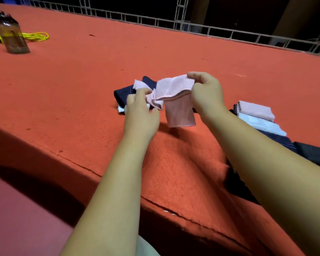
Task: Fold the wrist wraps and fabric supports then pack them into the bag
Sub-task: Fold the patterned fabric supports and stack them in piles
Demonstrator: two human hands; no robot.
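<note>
A pink fabric wrap hangs in the air above the red platform, doubled over at the top with one end dangling down. My right hand pinches its upper right edge. My left hand grips its bunched left end. Behind it lies a loose pile of dark navy supports, with a bit of white cloth under my left hand. To the right sits a stack of folded pieces: pink on top, pale blue below, navy underneath. A dark bag lies at the right edge, partly hidden by my right forearm.
A brown bottle stands at the far left with a yellow cord coiled behind it. A white metal railing runs along the platform's far edge. The platform's front edge drops off near me.
</note>
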